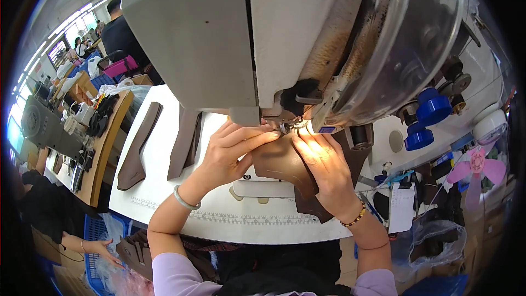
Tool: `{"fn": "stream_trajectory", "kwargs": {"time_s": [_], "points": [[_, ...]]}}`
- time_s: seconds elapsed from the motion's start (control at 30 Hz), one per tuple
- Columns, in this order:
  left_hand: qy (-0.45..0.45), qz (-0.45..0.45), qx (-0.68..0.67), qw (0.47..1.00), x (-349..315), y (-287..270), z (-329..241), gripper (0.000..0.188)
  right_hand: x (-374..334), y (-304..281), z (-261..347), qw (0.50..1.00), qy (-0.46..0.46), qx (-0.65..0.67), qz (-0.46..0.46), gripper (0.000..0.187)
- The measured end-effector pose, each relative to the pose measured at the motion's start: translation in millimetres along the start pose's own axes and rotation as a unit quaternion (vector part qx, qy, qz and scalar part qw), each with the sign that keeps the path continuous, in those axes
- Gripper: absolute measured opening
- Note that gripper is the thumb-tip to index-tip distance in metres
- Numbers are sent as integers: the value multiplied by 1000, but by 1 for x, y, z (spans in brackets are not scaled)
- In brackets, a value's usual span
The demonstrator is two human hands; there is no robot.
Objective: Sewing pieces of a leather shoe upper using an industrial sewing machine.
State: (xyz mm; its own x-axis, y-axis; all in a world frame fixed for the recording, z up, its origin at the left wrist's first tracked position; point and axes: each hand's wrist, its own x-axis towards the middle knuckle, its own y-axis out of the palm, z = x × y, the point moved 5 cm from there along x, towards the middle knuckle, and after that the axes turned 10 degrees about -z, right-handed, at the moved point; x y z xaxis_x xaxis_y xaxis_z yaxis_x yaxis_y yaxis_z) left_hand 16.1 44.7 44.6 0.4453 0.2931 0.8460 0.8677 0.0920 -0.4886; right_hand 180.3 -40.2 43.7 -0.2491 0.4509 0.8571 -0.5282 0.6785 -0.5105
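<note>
Under the needle area of a white sewing machine (pixel 192 38) lies a brown leather-like piece (pixel 282 159) with pale marked lines. From the left, my left hand (pixel 233 145) pinches its edge, fingertips close beside the presser foot (pixel 285 127). My right hand (pixel 323 167) lies on the right part of the piece, fingers stretched out and pressed flat, lit by the machine's lamp. Part of the piece hangs down past my right palm toward the table edge. The needle tip is hard to make out between my fingers.
Several cut brown pieces (pixel 141 145) lie on the white table (pixel 213 197) at left. A ruler strip (pixel 235 222) runs along its front. Blue knobs (pixel 433 107) and a pink fan (pixel 476 167) are at right. At lower left, a co-worker's hand (pixel 104 249) reaches toward a blue basket (pixel 94 235).
</note>
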Motion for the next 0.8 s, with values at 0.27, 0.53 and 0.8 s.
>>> {"fn": "stream_trajectory", "kwargs": {"time_s": [0.27, 0.53, 0.8], "points": [[-99, 8, -136, 986, -6, 11, 35, 40, -3, -5, -8, 999, 21, 14, 21, 43], [-170, 24, -330, 928, -7, 24, 45, 32, -99, -207, -31, 861, 112, -123, -480, 30], [-90, 9, -220, 971, -3, 18, 37, 35, -133, -507, -300, 857, 211, -225, -412, 42]]}}
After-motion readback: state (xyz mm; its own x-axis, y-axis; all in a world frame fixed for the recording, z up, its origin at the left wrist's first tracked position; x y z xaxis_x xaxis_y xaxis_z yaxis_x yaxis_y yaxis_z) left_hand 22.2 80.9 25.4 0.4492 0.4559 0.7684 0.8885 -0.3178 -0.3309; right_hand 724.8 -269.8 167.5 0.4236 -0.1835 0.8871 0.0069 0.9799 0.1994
